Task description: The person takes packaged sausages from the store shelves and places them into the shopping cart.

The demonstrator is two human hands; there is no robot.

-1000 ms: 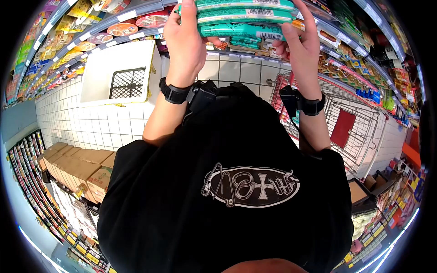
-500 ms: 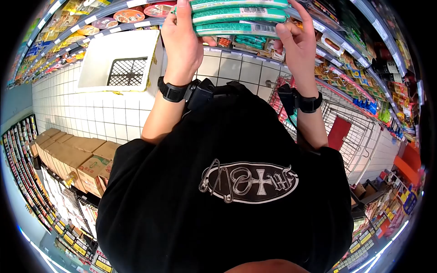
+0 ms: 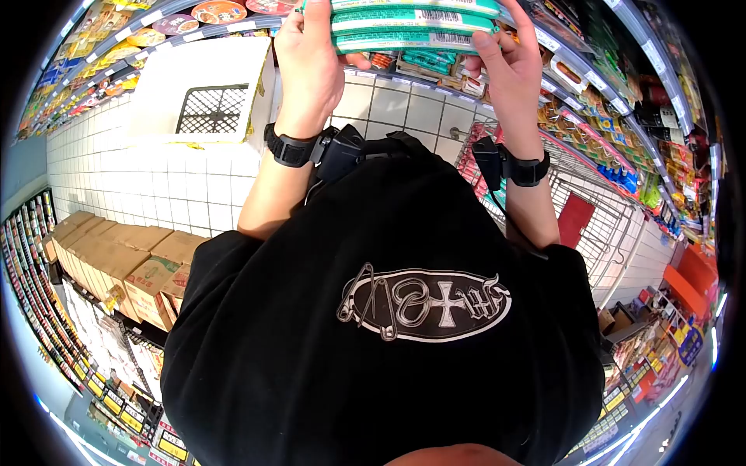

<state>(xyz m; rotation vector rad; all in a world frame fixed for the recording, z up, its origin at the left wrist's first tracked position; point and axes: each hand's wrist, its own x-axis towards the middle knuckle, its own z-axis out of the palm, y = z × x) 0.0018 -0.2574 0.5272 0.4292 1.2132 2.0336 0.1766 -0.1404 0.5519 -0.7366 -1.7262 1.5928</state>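
A stack of long green packets (image 3: 404,39) with barcodes on their edges spans the top of the view, held between both hands. My left hand (image 3: 311,66) grips the stack's left end, its thumb over the packets. At the right end my right hand (image 3: 509,70) holds the stack, with the thumb at the lowest packet and a finger reaching up along the side. The upper part of the stack is cut off by the frame's edge. More green packets (image 3: 427,62) lie on the shelf below and beyond the stack.
A white bin (image 3: 155,101) with a black grid stands on the tiled floor at left. A metal shopping cart (image 3: 614,225) with a red panel is at right. Shelves of packaged goods (image 3: 598,116) curve across the top, and cardboard boxes (image 3: 109,248) are stacked at lower left.
The stack has stayed in both hands and shifted slightly upward and tilted in view. The bin, boxes and cart have moved a little left or up in the frame as the view shifted.
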